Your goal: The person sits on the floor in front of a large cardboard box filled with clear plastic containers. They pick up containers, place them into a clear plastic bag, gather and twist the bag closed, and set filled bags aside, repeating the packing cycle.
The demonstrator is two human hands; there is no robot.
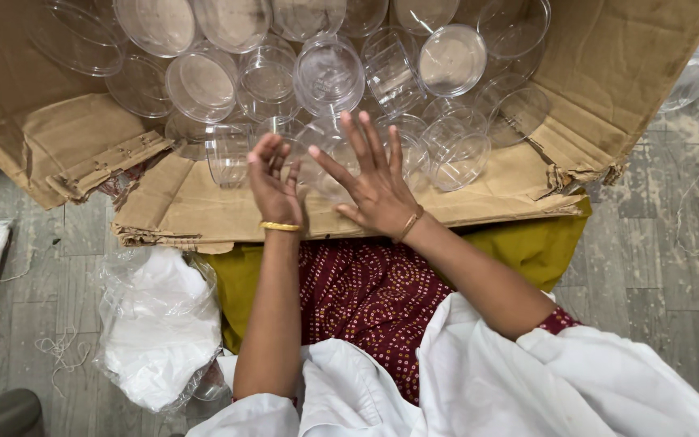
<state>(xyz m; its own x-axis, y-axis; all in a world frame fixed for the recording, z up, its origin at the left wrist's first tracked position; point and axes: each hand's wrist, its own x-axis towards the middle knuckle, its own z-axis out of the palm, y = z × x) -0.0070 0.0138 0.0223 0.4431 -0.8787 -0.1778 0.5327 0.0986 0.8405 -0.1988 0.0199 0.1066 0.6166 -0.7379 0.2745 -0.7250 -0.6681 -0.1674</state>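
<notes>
Both hands hold one clear plastic jar [317, 166] between them. The left hand [273, 182] has its fingers curled around the jar's left side, and the right hand [374, 182] lies with its palm flat and its fingers spread wide against the jar's right side. The jar is see-through, so its edges are hard to make out, but it sits just above the front flap of the cardboard box [479, 194], over the person's lap.

Nearest the camera, white cloth [487, 380] covers the person's arms and body. Each wrist carries a gold bangle [281, 226]. Under the forearms lies a dark red dotted garment [357, 295], with yellow-green fabric [552, 243] showing on both sides of it. To the left, on the grey floor [665, 259], sits a crumpled clear plastic bag [159, 324] with something white inside, and a few loose threads lie beside it.

Beyond the hands, the cardboard box lies open with its torn flaps folded down toward the person. It is full of more clear plastic jars [329, 73], round and empty, heaped on their sides and ends in no order. Some rest right at the box's front edge, just beside the fingertips. More clear plastic shows at the top right corner, outside the box.
</notes>
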